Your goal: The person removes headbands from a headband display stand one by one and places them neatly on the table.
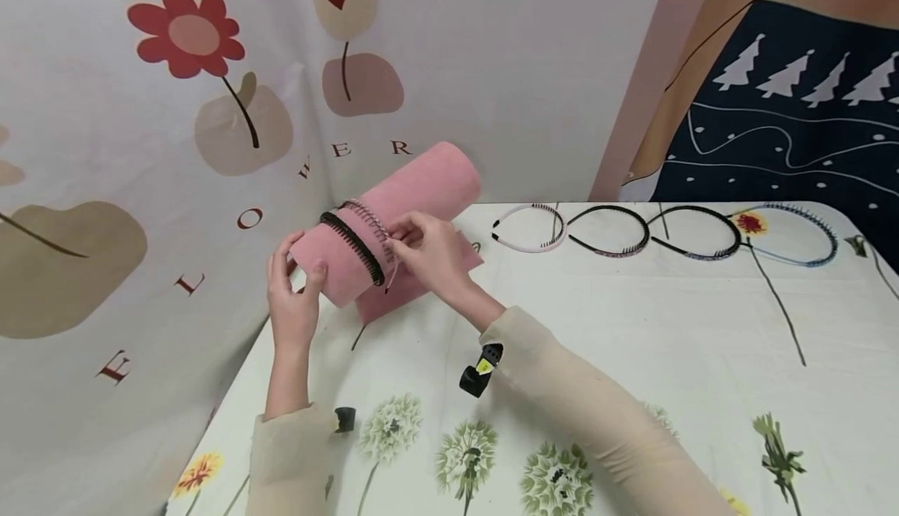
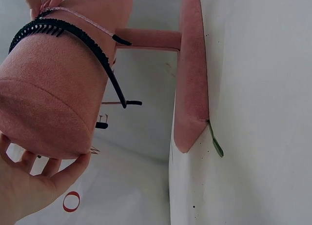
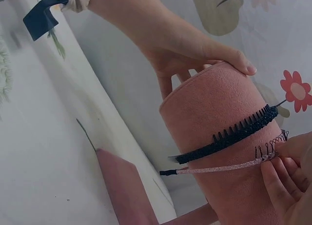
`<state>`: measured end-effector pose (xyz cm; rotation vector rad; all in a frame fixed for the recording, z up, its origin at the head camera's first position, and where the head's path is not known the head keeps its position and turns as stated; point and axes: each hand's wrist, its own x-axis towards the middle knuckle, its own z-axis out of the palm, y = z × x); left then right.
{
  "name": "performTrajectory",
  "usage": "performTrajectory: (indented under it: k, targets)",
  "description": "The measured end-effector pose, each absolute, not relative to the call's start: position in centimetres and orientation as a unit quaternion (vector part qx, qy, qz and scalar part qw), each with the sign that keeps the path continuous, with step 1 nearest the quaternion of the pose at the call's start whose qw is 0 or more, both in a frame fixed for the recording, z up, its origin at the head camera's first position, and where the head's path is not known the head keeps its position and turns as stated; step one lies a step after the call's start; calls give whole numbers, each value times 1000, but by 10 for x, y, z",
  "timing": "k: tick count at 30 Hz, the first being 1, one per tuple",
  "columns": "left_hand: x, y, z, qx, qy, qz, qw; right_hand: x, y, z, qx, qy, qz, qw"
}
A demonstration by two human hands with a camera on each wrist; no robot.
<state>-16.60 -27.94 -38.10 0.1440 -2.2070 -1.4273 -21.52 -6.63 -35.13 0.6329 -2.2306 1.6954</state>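
Right hand [image 1: 428, 254] pinches pink headband [image 3: 219, 168] (on pink roll [image 1: 393, 215]).

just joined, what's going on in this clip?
A person is fitting headbands onto a pink cylinder stand on a floral tablecloth. The left hand grips the cylinder's near end. The right hand pinches a thin pink headband at the top of the cylinder, right beside a black toothed headband already seated there. Four more headbands lie in a row on the table behind, untouched.
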Motion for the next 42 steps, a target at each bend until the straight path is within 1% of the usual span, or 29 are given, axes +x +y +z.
performTrajectory:
  k: [13, 26, 33, 42]
  targets:
    - [-166, -279, -381, 50, -811, -524, 255, -211, -52, -366, 192, -763, 613, 72]
    - [-165, -277, -382, 43, -806, -526, 269, -205, -39, -375, 178, -776, 601, 65]
    - [-168, -276, -383, 49, -810, -521, 265, -204, -26, -380, 170, -780, 598, 71]
    - [-169, -277, -384, 46, -807, -520, 276, -205, -10, -382, 161, -766, 618, 77]
